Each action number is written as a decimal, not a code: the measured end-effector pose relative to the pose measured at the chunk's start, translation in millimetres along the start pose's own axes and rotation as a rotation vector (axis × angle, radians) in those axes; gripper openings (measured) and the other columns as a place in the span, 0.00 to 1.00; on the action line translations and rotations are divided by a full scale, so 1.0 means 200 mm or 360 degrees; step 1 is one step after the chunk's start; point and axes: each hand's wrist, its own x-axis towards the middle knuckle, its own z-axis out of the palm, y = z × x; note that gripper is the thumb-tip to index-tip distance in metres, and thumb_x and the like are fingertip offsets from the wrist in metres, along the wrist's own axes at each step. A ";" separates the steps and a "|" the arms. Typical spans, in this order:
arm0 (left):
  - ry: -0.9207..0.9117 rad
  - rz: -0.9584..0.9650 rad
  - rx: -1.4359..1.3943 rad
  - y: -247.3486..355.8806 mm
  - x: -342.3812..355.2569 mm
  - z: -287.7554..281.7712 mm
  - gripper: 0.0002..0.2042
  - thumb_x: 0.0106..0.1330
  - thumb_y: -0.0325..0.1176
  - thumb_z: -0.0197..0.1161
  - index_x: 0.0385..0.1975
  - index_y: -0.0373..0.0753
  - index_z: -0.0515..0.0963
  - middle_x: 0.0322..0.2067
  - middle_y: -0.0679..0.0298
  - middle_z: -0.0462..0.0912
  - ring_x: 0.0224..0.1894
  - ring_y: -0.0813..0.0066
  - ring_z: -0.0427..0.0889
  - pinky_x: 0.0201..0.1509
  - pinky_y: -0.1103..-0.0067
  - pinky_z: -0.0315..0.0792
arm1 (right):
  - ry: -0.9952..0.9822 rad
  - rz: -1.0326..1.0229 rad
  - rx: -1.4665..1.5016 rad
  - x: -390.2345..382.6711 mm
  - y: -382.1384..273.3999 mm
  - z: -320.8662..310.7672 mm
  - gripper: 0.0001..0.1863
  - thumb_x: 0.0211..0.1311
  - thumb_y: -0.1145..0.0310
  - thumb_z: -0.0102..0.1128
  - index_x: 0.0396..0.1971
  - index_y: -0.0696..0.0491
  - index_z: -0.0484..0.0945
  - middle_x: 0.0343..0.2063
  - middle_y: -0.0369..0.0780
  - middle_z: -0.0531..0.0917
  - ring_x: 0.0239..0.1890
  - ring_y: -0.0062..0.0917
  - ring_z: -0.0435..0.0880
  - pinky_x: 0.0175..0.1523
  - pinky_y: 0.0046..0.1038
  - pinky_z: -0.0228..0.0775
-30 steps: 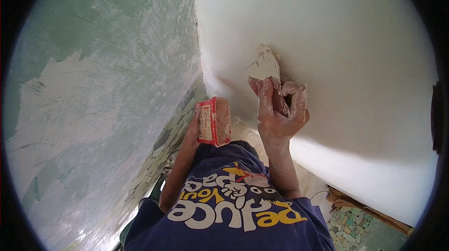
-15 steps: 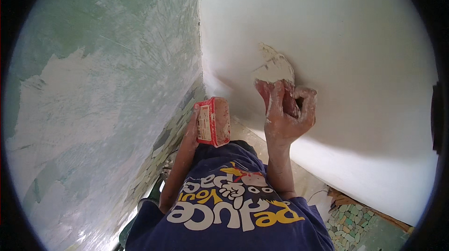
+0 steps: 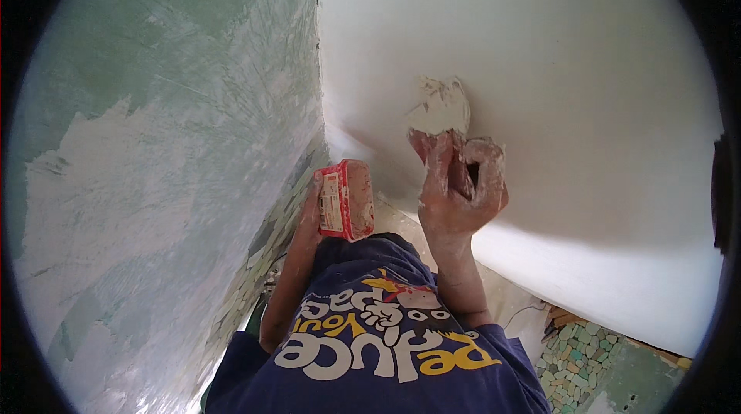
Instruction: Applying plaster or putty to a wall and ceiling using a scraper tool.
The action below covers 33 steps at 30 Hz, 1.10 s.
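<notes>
My left hand [image 3: 312, 212] grips a small red rectangular tub [image 3: 330, 204] by its far left side. The tub is tilted, its mouth facing right, and pinkish residue coats its inside. Pinched in my right hand [image 3: 463, 202] is a reddish putty spreader [image 3: 417, 143], its blade mostly buried under a thick lump of off-white putty [image 3: 441, 108]. White smears cover the fingers of that hand. The loaded blade is up close to the smooth white wall; whether it touches is hard to tell.
A green wall [image 3: 154, 20] with uneven pale filler patches rises at the left and meets the white wall [image 3: 571, 90] in a vertical corner. Pebble-like mosaic [image 3: 575, 360] lies at the lower right, beside some wooden strips [image 3: 557, 317]. Stone-like tiles run low along the left wall.
My right hand has shifted slightly left with the loaded spreader, which has turned a little. The tub stays almost in place in my left hand. The whole view has moved slightly.
</notes>
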 end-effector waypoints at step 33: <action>0.0004 -0.0104 -0.0060 -0.04 0.18 -0.07 0.32 0.69 0.63 0.55 0.59 0.40 0.73 0.51 0.60 0.82 0.48 0.70 0.84 0.54 0.72 0.79 | -0.0109 -0.0134 -0.0138 0.00 0.01 -0.03 0.15 0.56 0.84 0.68 0.29 0.57 0.68 0.25 0.40 0.78 0.26 0.15 0.74 0.31 0.17 0.68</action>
